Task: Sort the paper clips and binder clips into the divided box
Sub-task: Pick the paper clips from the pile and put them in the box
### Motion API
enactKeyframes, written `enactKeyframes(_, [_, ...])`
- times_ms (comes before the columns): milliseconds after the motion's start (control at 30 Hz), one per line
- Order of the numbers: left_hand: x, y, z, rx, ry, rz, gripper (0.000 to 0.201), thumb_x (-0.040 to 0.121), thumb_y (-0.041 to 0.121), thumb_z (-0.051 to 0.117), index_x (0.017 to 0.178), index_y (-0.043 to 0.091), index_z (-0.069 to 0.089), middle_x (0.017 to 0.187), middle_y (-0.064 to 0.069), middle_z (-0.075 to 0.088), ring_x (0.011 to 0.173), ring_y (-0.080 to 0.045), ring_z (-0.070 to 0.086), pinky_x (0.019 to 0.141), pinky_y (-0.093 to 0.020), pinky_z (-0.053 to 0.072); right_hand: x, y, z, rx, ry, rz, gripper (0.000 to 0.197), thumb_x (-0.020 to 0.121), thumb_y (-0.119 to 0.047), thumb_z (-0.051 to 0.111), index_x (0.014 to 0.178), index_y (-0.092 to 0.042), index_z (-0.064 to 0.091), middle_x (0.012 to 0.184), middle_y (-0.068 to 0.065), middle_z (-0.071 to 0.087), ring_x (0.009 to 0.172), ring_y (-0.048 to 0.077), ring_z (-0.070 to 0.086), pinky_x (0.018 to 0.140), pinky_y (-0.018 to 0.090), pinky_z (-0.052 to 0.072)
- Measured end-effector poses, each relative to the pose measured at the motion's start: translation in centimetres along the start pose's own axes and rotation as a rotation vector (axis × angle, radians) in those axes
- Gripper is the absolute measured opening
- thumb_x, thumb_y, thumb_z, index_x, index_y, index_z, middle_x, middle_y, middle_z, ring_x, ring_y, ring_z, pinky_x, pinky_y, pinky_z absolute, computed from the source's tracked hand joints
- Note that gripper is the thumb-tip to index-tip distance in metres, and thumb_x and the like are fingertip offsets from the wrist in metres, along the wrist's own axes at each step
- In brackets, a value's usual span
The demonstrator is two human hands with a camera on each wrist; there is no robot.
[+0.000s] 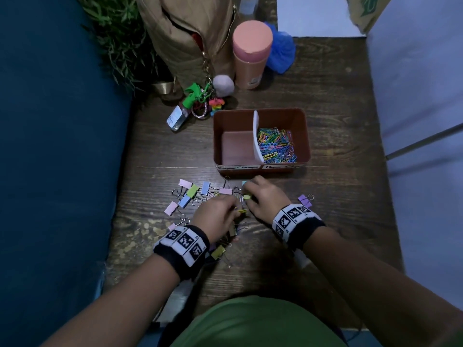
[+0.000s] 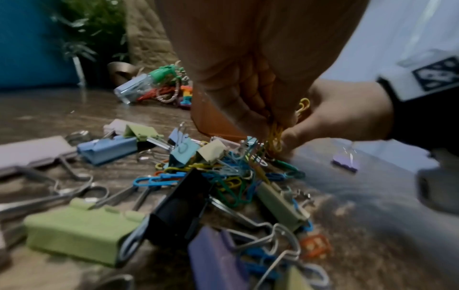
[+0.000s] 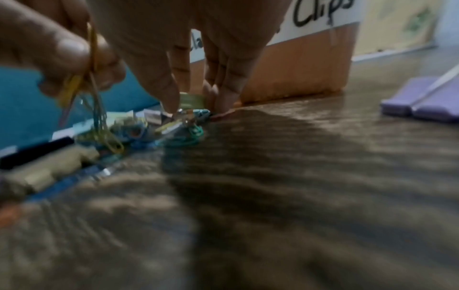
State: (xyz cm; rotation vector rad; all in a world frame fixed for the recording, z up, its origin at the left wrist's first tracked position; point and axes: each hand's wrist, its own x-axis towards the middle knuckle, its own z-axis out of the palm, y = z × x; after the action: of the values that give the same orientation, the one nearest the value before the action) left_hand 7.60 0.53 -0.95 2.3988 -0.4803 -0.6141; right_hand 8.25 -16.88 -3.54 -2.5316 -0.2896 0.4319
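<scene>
hands work low over a heap of clips on the dark wooden counter (image 1: 325,108). the left hand (image 1: 215,216) has its fingers curled together and pinches a small bunch of yellow wire paper clips (image 2: 275,137) that hangs down to the heap. the right hand (image 1: 265,196) reaches into the far side of the heap, its fingertips (image 3: 171,102) down on a small pale green binder clip (image 3: 191,99); i cannot tell if it really grips this clip. pastel binder clips (image 1: 193,191) in pink, blue and green lie spread on the left of the hands, mixed with coloured paper clips near the left wrist. one purple binder clip (image 1: 305,200) lies apart, on the right, just beside the right wrist. the brown rectangular box with a white divider (image 1: 259,139) stands just beyond the hands. its right compartment holds many coloured paper clips (image 1: 276,146). far on the counter stand a pink cylindrical bottle (image 1: 251,56) and a tan quilted bag (image 1: 185,38).
</scene>
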Motion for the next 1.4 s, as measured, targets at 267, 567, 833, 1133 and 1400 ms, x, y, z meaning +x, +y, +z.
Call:
enactKeyframes(267, [1.0, -0.1, -1.5, -0.307, 0.034, -0.226, 0.014, 0.086, 0.012, 0.064, 0.08, 0.025, 0.061, 0.068, 0.007, 0.061, 0.058, -0.002, 0.054, 0.058, -0.019, 0.041, -4.1, 1.2, -1.6, 0.385, 0.284, 0.22, 0.037, 0.065, -0.001, 0.068, 0.094, -0.023, 0.067, 0.094, -0.003, 0.056, 0.073, 0.001, 0.052, 0.071, 0.01, 0.039])
enactKeyframes(567, [2.9, 2.3, -3.5, -0.542, 0.075, -0.197, 0.021, 0.084, 0.005, 0.064, 0.072, 0.022, 0.059, 0.073, -0.015, 0.064, 0.06, -0.018, 0.062, 0.059, -0.036, 0.053, -10.2, 5.6, -0.9, -0.233, 0.258, 0.279, 0.024, 0.063, -0.024, 0.078, 0.082, -0.025, 0.064, 0.093, 0.002, 0.064, 0.09, 0.031, 0.057, 0.081, 0.043, 0.043])
enactKeyframes(833, [9.8, 9.7, -8.2, -0.551, 0.182, 0.012, 0.017, 0.086, 0.005, 0.063, 0.078, 0.021, 0.06, 0.063, 0.003, 0.057, 0.055, -0.014, 0.057, 0.054, -0.03, 0.052, -9.1, 3.6, -0.4, -0.2, 0.235, 0.203, 0.015, 0.073, -0.036, 0.054, 0.075, -0.025, 0.063, 0.082, -0.002, 0.063, 0.085, 0.026, 0.058, 0.078, 0.04, 0.045])
enactKeyframes(1133, [10.6, 8.9, -8.7, -0.303, 0.277, 0.044, 0.018, 0.079, 0.022, 0.073, 0.095, 0.015, 0.07, 0.082, 0.004, 0.068, 0.07, -0.004, 0.06, 0.071, -0.013, 0.047, -3.4, 1.1, -0.7, -0.076, 0.08, 0.0, 0.021, 0.074, -0.005, 0.066, 0.094, -0.01, 0.065, 0.099, 0.013, 0.065, 0.088, 0.033, 0.061, 0.072, 0.035, 0.053])
enactKeyframes(1400, [1.7, 1.3, -6.3, 0.015, 0.23, -0.115, 0.015, 0.09, 0.031, 0.058, 0.086, 0.019, 0.067, 0.079, 0.005, 0.064, 0.068, -0.012, 0.058, 0.061, -0.023, 0.041, -0.1, -0.9, -0.7, -0.31, -0.187, -0.021, 0.047, 0.089, 0.0, 0.042, 0.134, -0.014, 0.041, 0.138, 0.019, 0.039, 0.121, 0.036, 0.038, 0.088, 0.048, 0.048])
